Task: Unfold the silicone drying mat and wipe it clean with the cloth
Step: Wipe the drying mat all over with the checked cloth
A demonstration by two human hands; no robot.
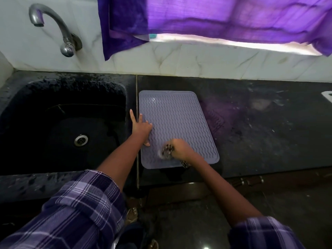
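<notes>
A lilac silicone drying mat with a wavy ribbed surface lies flat and unfolded on the black counter, just right of the sink. My left hand presses flat on the mat's left edge, fingers spread. My right hand is closed around a small patterned cloth, dark and white, which is blurred and rests on the mat's near part. A bit of the cloth shows under my wrist at the mat's front edge.
A black sink with a metal drain lies to the left, and a curved metal tap juts from the white tiled wall. A purple curtain hangs over the window behind. The black counter stretches right, with a white object at its far right edge.
</notes>
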